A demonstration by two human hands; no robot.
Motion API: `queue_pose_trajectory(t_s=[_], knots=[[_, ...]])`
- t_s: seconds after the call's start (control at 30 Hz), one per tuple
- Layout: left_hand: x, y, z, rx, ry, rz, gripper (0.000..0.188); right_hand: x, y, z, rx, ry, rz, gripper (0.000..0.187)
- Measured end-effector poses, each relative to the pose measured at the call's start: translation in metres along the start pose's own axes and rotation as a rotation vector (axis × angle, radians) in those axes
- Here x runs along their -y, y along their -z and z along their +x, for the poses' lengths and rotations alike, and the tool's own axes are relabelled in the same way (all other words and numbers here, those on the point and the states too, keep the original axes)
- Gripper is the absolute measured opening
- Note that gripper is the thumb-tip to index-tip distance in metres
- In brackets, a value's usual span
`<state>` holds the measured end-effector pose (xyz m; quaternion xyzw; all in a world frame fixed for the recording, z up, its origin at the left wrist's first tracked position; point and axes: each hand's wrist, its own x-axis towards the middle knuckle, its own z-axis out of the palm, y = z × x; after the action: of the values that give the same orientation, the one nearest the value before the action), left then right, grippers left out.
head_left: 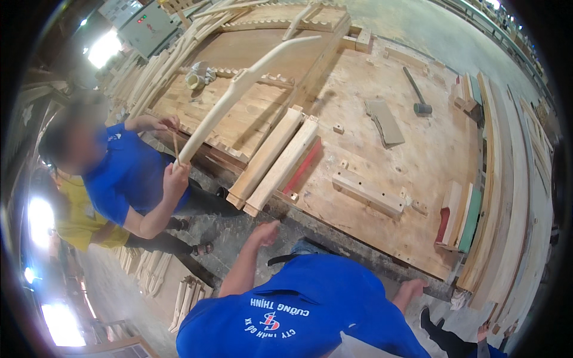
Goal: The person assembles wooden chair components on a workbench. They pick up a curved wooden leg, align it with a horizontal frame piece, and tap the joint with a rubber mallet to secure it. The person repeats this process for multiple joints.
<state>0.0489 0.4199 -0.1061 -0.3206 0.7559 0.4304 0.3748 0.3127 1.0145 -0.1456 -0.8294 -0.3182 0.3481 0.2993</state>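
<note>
Main risk: the 2 pale beams (267, 156) just ahead of the L hand (267, 232) lie side by side w/ their near ends poking out past the bench (358, 161) edge, so a knock from that arm, or from the co-worker (131, 167) to its left, could prob. swing or tip one off, onto feet. Also poss. a bump from the long curved pc (224, 106) the co-worker holds, b/c it reaches out close beyond the beams. L hand is just short of the beam ends, apart from them, fingers seemingly curled, nothing visible in it; R hand (413, 289) is by the near bench edge, nothing seen in it either; can't tell how far either's closed. Count: 2 beams; 1 curved pc; 1 red strip (302, 167) alongside the beams, ahead of L hand; 1 drilled block (367, 192) on the bench, ahead of & btwn the hands; 1 flat brown pc (385, 123) farther out; 1 mallet (421, 106) beyond that, well ahead of R hand. Long boards (498, 197) right of R hand overlap, no sure count.
</note>
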Motion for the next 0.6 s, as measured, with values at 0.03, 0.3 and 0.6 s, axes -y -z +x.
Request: queue_pose_trajectory(t_s=[0.03,0.3,0.6], knots=[[-0.024,0.012,-0.06,0.192,-0.009,0.283,0.051,0.004,0.009,-0.002,-0.025,-0.001,-0.026,0.089],[-0.154,0.031,-0.236,-0.413,-1.117,0.138,0.027,0.003,-0.003,0.004,-0.17,-0.05,-0.059,0.084],[-0.277,0.147,-0.107,-1.137,-0.991,0.445,0.058,0.001,-0.006,0.016,-0.138,0.083,-0.026,0.082]])
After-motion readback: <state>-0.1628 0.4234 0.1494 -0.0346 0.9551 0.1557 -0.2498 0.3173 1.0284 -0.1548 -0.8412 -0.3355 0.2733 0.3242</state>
